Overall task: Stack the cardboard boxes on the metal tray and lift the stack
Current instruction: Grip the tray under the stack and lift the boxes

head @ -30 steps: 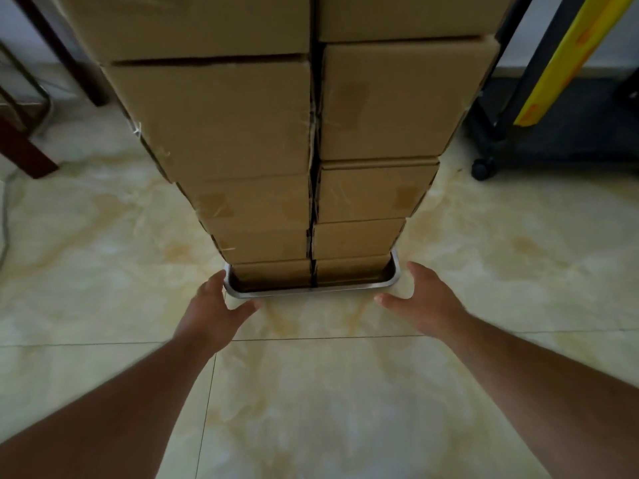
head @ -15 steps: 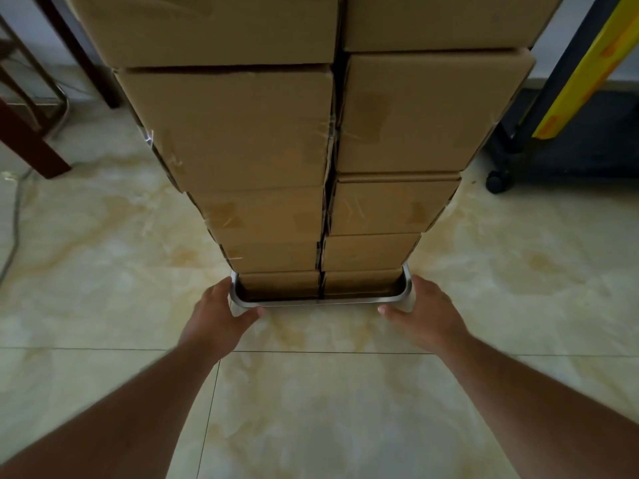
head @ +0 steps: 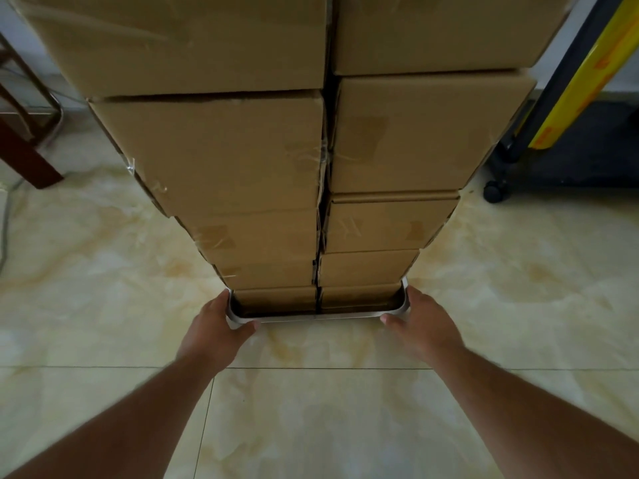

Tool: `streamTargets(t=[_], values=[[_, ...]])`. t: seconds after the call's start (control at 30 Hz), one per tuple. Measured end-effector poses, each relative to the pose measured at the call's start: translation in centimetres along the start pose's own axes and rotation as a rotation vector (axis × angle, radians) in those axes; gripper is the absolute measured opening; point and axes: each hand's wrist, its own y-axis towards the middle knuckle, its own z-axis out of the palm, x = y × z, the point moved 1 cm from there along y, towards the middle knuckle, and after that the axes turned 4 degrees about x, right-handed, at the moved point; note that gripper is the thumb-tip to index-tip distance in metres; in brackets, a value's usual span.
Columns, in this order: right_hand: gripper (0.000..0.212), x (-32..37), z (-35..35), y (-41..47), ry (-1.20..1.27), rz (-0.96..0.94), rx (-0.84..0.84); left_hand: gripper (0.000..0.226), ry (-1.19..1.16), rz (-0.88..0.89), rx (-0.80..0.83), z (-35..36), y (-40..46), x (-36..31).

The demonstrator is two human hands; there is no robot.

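Tray: I see a shallow, rectangular, silver metal tray [head: 313,317] low at centre, just above or on the pale marbled tile floor [head: 103,288]; I cannot tell whether it touches.
Boxes: brown cardboard boxes [head: 224,157] stand in the tray in 2 side-by-side columns, 5 layers showing, rising past the top edge.
Left hand: my left hand [head: 214,331] grips the tray's near left corner, thumb along the front rim, fingers curled around the side and hidden.
Right hand: my right hand [head: 423,328] grips the near right corner, thumb on the front rim, fingers wrapped down the right side.
Surroundings: a dark wooden furniture leg [head: 24,153] stands far left; a black wheeled frame [head: 498,181] carrying a yellow panel [head: 587,74] stands far right.
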Motion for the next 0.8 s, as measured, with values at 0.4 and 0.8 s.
streamTargets(t=[0.4,0.8], values=[[0.056,-0.3,0.4,0.5,-0.006,-0.013,-0.026,0.057,0.016,0.033,-0.011,0.1,1.0,0.4],[0.056,-0.3,0.4,0.9,0.018,-0.039,-0.053,0.067,0.032,0.038,0.004,0.0,2.2,0.5]])
